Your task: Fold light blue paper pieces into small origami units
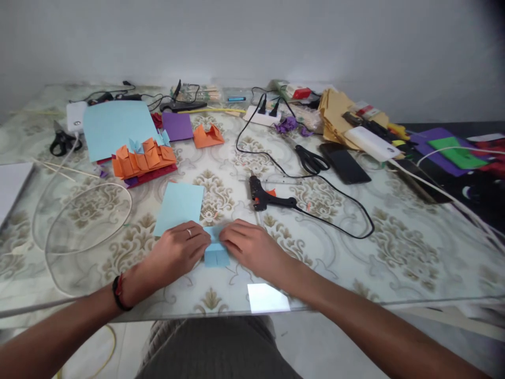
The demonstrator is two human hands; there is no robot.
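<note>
A small piece of folded light blue paper (216,257) lies on the table in front of me, with crease lines across it. My left hand (182,246), with a ring on one finger, grips its left edge with the fingers together. On the opposite edge, the bent fingers of my right hand (249,243) press and hold the paper. My fingers cover both of its sides. Just beyond my left hand rests a flat light blue sheet (182,202). Folded orange paper pieces (144,159) stand in a row farther back on the left.
A black glue gun (265,196) lies ahead of my right hand, its cord looping right. Beyond it are black-handled scissors (311,159) and a phone (344,163). A white cable (130,202) coils at left. A power strip (263,116) sits near the wall.
</note>
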